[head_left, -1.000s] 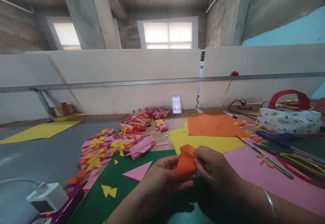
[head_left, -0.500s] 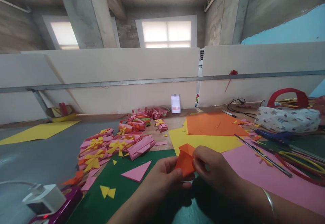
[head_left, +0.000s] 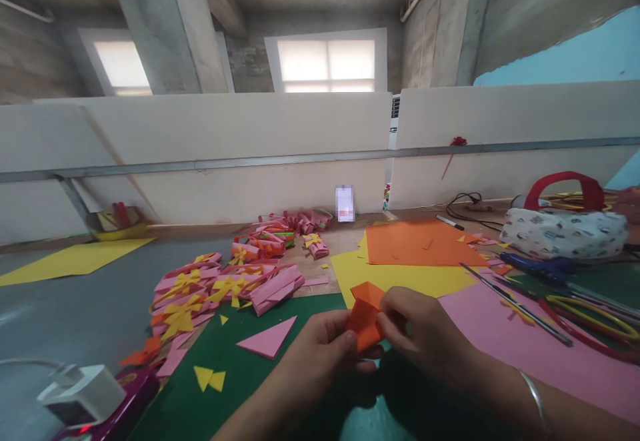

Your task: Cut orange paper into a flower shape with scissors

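Orange folded paper [head_left: 364,322] is sitting between your left hand [head_left: 326,346], closing around it, and right hand [head_left: 414,323], pinching its edge. You're seemingly creasing; bracing left, pressing evenly should be helping.

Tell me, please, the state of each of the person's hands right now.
Left hand: closed, holding the folded orange paper.
Right hand: closed, pinching the same folded orange paper.

Left hand [head_left: 323,347]: thumb has slid onto front of folded orange paper [head_left: 363,324], over lower left corner; less of that corner shows than second ago. Head camera swung slightly right.
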`<state>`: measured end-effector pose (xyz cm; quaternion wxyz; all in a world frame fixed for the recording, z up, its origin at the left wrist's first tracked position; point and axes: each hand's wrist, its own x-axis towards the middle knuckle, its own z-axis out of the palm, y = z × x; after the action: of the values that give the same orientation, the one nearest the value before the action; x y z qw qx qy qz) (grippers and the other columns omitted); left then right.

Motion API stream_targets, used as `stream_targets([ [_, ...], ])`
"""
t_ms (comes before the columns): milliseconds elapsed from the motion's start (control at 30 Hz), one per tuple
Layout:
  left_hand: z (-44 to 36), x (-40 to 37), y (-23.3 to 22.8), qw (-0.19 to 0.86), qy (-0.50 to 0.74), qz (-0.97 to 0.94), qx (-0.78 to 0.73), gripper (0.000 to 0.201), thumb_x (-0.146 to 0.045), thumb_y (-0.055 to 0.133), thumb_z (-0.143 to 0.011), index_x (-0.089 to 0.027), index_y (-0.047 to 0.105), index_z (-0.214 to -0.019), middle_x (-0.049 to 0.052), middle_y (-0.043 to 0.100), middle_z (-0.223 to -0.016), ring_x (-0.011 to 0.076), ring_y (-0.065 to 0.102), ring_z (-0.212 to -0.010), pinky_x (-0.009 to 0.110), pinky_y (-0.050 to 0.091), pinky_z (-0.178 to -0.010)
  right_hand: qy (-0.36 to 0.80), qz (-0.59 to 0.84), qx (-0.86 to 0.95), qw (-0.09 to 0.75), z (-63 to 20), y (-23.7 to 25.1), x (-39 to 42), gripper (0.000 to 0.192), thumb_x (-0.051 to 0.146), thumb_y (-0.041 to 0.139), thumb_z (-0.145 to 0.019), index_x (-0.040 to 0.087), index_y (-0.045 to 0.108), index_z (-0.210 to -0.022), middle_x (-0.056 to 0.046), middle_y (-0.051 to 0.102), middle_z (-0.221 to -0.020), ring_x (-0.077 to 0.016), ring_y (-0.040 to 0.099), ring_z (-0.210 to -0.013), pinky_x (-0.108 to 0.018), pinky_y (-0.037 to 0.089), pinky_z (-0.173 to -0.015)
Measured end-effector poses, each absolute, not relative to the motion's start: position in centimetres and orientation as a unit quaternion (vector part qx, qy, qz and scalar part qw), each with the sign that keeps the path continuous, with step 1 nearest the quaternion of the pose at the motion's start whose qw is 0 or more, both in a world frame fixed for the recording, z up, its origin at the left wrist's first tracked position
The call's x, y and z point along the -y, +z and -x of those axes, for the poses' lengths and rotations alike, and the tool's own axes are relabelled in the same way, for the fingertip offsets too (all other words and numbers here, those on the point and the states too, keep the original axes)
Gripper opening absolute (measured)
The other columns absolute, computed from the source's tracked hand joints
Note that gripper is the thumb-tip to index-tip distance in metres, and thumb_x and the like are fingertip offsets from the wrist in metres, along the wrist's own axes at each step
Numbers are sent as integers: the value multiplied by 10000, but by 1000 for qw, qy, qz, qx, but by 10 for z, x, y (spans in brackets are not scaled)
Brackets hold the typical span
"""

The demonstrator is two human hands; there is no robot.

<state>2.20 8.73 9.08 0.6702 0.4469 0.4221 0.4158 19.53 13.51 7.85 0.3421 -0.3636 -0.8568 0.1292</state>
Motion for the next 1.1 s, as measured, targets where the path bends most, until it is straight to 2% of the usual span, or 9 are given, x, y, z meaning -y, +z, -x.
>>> stream_targets([
  [100,-23,-87,91,676,415,-436,-425,288,-303,709,-689,-165,686,-940,68,666,-911,174,627,-818,318,476,-790,180,391,837,339,-197,83,-133,74,202,528,-805,190,485,-746,2,534,-694,-129,471,-607,-245,377,-541],
  [133,-24,-86,90,676,412,-440,-424,297,-316,718,-679,-164,689,-933,68,665,-897,176,622,-811,319,474,-782,191,385,834,346,-198,85,-132,32,207,535,-812,186,513,-802,-8,551,-739,-137,493,-649,-255,398,-574],
  [233,-27,-85,88,669,402,-471,-411,286,-363,730,-658,-140,697,-834,50,632,-758,149,574,-703,288,456,-702,209,336,843,364,-198,88,-130,73,195,513,-850,192,569,-898,-20,572,-818,-145,518,-732,-274,419,-649],
  [333,-31,-84,85,659,387,-501,-407,226,-339,694,-694,-123,687,-761,27,576,-683,119,518,-632,260,427,-644,230,315,844,367,-197,88,-128,107,157,500,-860,192,578,-796,-7,578,-783,-131,517,-717,-253,404,-631],
  [433,-34,-82,84,654,376,-514,-408,155,-273,629,-751,-131,676,-793,13,561,-689,108,515,-628,256,426,-647,238,321,838,371,-196,87,-127,137,134,498,-851,188,543,-734,9,571,-734,-119,506,-673,-234,384,-592],
  [600,-33,-81,87,655,335,-509,-446,166,-271,585,-782,-119,649,-791,40,621,-704,115,581,-606,249,437,-602,218,351,833,369,-195,81,-127,133,119,451,-850,192,513,-758,10,572,-737,-119,511,-652,-235,383,-577],
  [733,-31,-82,92,665,305,-480,-485,193,-300,623,-744,-113,643,-792,67,671,-742,133,640,-607,249,469,-583,184,369,837,359,-195,80,-127,155,145,414,-871,193,509,-758,7,567,-716,-124,506,-622,-240,367,-553],
  [967,-26,-82,91,682,304,-508,-429,221,-313,616,-754,-122,628,-865,67,698,-848,91,630,-523,190,441,-471,167,366,839,367,-195,85,-128,153,157,417,-861,187,504,-739,-1,572,-699,-131,513,-622,-245,377,-561],
  [1100,-26,-81,94,672,307,-521,-428,230,-317,595,-764,-122,610,-886,68,698,-859,99,651,-567,196,468,-512,167,365,837,372,-194,84,-130,157,166,423,-861,186,518,-738,-3,583,-702,-131,518,-622,-243,382,-565],
])
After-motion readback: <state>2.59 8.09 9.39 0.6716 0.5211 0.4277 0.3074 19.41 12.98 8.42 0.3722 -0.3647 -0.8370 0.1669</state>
